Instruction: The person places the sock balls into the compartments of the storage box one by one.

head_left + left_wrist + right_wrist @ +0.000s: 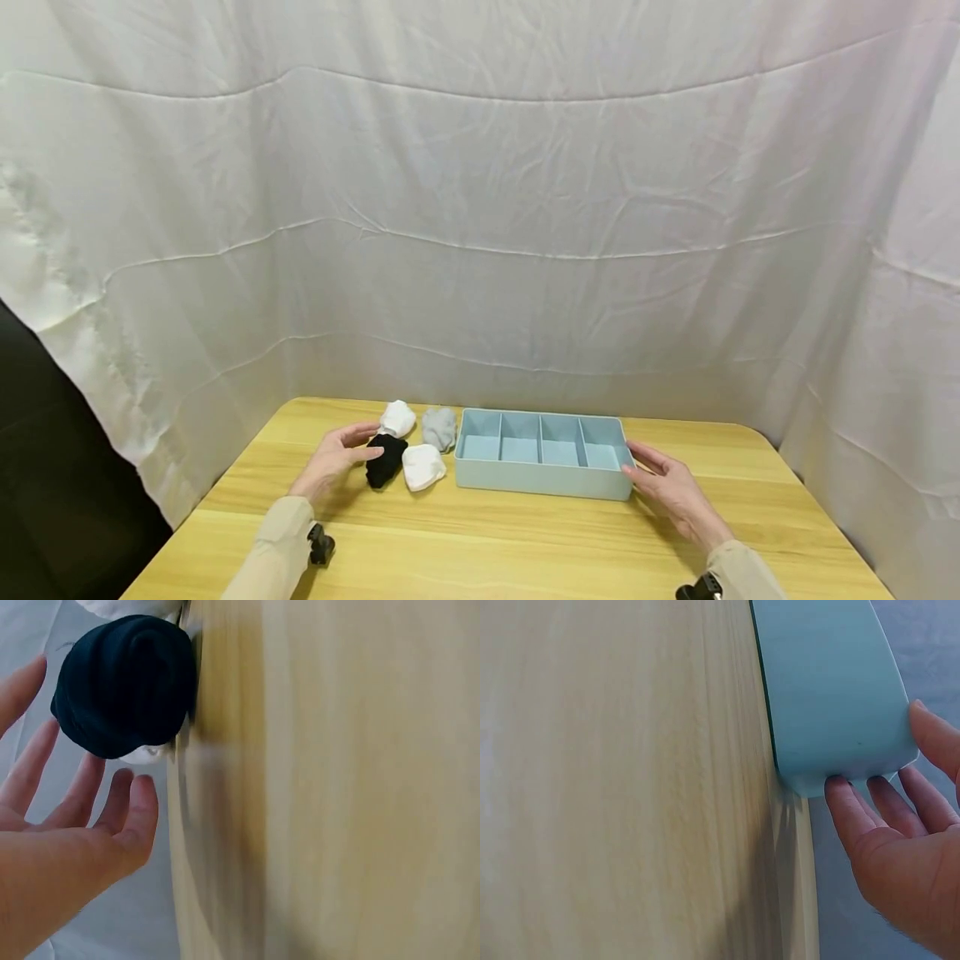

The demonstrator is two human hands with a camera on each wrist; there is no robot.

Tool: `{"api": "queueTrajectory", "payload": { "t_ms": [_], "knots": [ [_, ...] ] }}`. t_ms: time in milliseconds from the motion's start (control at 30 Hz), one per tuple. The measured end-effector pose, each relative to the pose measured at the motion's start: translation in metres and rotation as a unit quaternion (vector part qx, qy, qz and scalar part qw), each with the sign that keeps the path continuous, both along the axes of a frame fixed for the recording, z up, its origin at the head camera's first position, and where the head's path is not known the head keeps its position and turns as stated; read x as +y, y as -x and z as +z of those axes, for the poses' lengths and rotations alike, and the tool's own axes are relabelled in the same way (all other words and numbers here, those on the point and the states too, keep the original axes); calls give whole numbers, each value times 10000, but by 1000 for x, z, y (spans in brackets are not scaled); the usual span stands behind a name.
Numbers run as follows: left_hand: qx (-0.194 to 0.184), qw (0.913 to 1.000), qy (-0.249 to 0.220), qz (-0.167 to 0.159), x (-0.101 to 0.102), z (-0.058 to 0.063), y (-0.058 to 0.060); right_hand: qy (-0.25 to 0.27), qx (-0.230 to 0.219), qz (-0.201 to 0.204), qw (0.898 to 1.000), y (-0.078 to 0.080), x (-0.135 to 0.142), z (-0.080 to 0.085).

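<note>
A black rolled-up sock (386, 461) lies on the table at the left. My left hand (335, 457) reaches beside it with fingers spread and thumb apart; in the left wrist view the fingertips are close to the black sock (124, 686), and I cannot tell whether they touch it. Around it lie a white rolled sock (397, 418) behind, another white one (423, 467) to the right, and a grey one (439, 429). A light blue box (543, 478) with several compartments stands to their right. My right hand (670, 490) touches its right end, the thumb by the rim.
The wooden table (450, 550) has rounded far corners. Pale curtains (525, 317) hang behind it and on both sides. A dark area (60, 467) shows past the left curtain. Small black devices (321, 546) are strapped at both wrists.
</note>
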State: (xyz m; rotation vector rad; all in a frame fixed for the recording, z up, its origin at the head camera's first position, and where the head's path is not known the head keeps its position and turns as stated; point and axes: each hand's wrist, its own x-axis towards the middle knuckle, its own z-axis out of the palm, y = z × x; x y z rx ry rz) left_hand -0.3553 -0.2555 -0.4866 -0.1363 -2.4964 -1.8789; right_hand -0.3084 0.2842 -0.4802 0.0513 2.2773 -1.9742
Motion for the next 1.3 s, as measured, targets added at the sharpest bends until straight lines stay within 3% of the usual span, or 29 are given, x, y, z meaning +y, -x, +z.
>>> {"api": "queueTrajectory", "payload": {
  "t_ms": [367, 567, 800, 967, 1133, 1300],
  "knots": [
    [-302, 9982, -368, -362, -3, -4, 2, 80, 18, 15, 10000, 2, 0, 0],
    [-746, 9912, -842, -694, -4, -4, 3, 96, 21, 16, 10000, 3, 0, -1],
    [-925, 9841, -909, -1216, -7, -7, 6, 143, -5, 13, 9999, 3, -1, 0],
    [-939, 9830, -832, -1343, -7, -6, 6, 143, -17, 32, 9999, 2, -1, 0],
    [-941, 9863, -636, -1193, -4, -1, 6, 99, -36, -6, 9999, 2, -1, 0],
    [-1078, 9895, -647, -710, 1, 3, 5, 75, -85, -25, 9999, 1, 1, 0]
  ]
}}
